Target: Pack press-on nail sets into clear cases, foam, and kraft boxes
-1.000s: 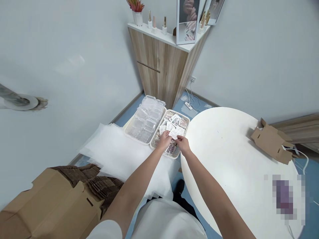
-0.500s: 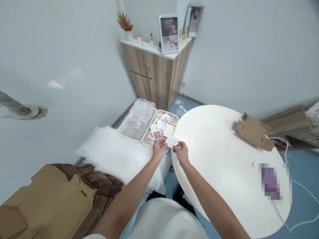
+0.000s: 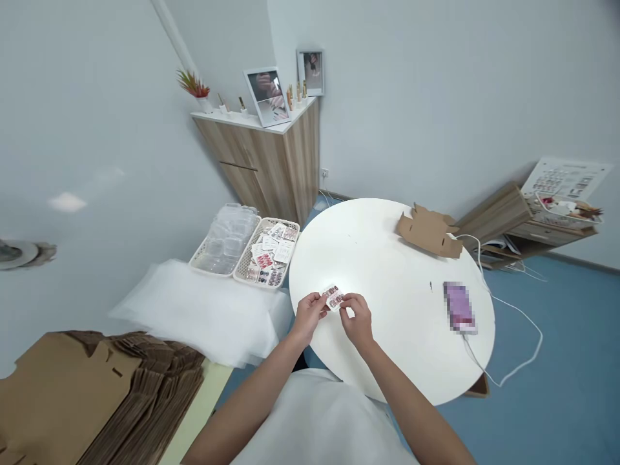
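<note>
Over the near left part of the white round table (image 3: pixel 387 258), my left hand (image 3: pixel 310 315) and my right hand (image 3: pixel 357 318) pinch a small card of press-on nails (image 3: pixel 333 296) between them. Its face with rows of reddish and dark nails is turned up. Left of the table, a white basket (image 3: pixel 237 278) holds several similar cards, some showing printed text and some showing nails. Beside it stands a second basket (image 3: pixel 196 263) with clear plastic boxes (image 3: pixel 230 232).
White foam sheets (image 3: pixel 194 310) and stacked flat brown cardboard boxes (image 3: pixel 68 387) lie at the left. On the table are an unfolded cardboard box (image 3: pixel 429 231) and a blurred purple object (image 3: pixel 459 307) with a white cable (image 3: pixel 526 361). A wooden cabinet (image 3: pixel 261 168) stands in the corner.
My hands have carried the card from above the basket's near edge to over the table. The card has been turned from its printed side to its nail side. My view has swung right.
</note>
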Demonstrator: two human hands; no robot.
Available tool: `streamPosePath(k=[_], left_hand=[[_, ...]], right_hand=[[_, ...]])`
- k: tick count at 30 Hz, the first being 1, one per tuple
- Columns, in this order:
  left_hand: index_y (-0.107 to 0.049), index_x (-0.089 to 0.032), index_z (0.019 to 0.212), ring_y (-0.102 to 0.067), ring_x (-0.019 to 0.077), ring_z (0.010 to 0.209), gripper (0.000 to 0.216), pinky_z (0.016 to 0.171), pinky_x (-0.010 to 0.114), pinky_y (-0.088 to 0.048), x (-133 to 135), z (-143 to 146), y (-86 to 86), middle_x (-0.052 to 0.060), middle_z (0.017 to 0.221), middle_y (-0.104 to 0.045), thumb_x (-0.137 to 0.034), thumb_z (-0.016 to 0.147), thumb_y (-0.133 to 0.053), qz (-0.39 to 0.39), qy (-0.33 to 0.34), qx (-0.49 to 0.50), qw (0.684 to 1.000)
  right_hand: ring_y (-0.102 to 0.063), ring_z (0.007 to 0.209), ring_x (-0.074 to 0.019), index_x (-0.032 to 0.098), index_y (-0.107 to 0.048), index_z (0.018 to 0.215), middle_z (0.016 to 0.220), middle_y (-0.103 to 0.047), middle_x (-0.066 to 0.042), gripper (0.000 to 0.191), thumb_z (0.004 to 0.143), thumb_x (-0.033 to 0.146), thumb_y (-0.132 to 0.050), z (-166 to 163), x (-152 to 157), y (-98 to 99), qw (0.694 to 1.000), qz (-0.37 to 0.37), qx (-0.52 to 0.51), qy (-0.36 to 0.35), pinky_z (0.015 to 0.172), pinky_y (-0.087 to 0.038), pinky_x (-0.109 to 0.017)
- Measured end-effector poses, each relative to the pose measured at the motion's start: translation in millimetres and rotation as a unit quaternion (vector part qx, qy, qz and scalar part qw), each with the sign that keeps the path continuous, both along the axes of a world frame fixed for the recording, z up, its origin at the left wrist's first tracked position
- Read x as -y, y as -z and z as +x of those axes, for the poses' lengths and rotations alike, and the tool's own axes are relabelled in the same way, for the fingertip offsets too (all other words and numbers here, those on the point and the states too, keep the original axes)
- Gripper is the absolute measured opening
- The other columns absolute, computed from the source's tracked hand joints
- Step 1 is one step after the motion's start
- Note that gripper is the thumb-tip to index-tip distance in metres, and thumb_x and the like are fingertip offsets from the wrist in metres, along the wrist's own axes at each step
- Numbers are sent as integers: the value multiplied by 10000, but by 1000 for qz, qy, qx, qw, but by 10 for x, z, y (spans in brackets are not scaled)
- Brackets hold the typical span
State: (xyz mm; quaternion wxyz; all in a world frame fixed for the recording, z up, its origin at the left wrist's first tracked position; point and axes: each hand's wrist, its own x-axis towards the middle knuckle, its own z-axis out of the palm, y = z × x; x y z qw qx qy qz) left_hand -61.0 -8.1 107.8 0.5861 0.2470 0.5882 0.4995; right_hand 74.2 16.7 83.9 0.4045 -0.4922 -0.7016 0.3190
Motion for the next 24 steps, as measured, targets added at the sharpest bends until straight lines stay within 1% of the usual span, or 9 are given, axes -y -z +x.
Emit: streamPosePath(k=[4, 7, 8, 10, 13, 15, 17, 20, 24], left_hand=[[-562, -150, 764, -590, 135, 707, 368, 674, 256, -462, 28, 277, 40, 57, 795, -632, -502, 656, -582, 7, 27, 7, 1000], [-571, -156, 767, -585, 133, 711, 341, 681, 257, -464, 25, 425, 66, 43, 775, -627, -478, 655, -595, 11, 49, -10, 999], [-577, -159, 764, -584, 135, 714, 334, 687, 260, -464, 23, 468, 72, 40, 767, -626, -475, 656, -596, 13, 57, -18, 998], [-592, -164, 773, -582, 141, 722, 334, 700, 269, -464, 22, 550, 78, 39, 761, -627, -476, 655, -595, 17, 77, -35, 996], [-613, -172, 816, -577, 145, 728, 344, 706, 270, -459, 34, 655, 82, 38, 772, -629, -476, 658, -588, 16, 113, -56, 992], [-619, -173, 841, -570, 141, 723, 347, 708, 267, -454, 48, 705, 88, 35, 781, -627, -472, 669, -580, 19, 143, -60, 988], [-625, -170, 856, -561, 134, 708, 342, 705, 263, -451, 62, 734, 101, 31, 781, -623, -461, 685, -570, 28, 174, -58, 983], [-637, -175, 872, -548, 125, 674, 321, 674, 248, -445, 65, 741, 128, 17, 739, -615, -438, 711, -551, 48, 213, -64, 974], [-640, -183, 893, -554, 131, 685, 305, 665, 242, -441, 51, 718, 156, 13, 727, -611, -415, 716, -552, 80, 225, -92, 967]], right_hand=[[-472, 988, -219, 232, -586, 721, 1006, -507, -78, 133, 703, 146, -486, 345, 101, 45, 999, 27, 9, 15, 802, -416, -398], [-468, 1012, -215, 228, -593, 796, 1055, -493, -84, 151, 721, 179, -472, 585, 159, 41, 999, 1, -23, 28, 827, -408, -391], [-484, 989, -209, 225, -586, 829, 1041, -504, -84, 156, 729, 199, -469, 660, 173, 35, 998, -24, -42, 35, 820, -414, -383], [-531, 881, -188, 218, -562, 904, 975, -541, -76, 188, 739, 255, -477, 799, 191, 25, 990, -100, -91, 42, 780, -438, -365], [-557, 725, -154, 208, -527, 995, 879, -575, -57, 301, 728, 348, -515, 960, 204, 15, 958, -220, -178, 37, 711, -466, -340], [-559, 711, -152, 204, -530, 1000, 822, -580, -43, 344, 711, 390, -535, 1031, 216, 11, 937, -265, -224, 37, 697, -468, -330], [-558, 706, -153, 203, -545, 977, 741, -576, -23, 345, 697, 403, -551, 1075, 237, 10, 924, -287, -251, 43, 689, -464, -320], [-542, 644, -138, 206, -564, 919, 642, -548, 9, 310, 668, 387, -582, 1093, 284, 15, 916, -297, -262, 62, 652, -453, -295], [-501, 563, -113, 194, -563, 806, 585, -513, 27, 232, 650, 363, -594, 1062, 337, 8, 914, -300, -261, 78, 571, -428, -257]])
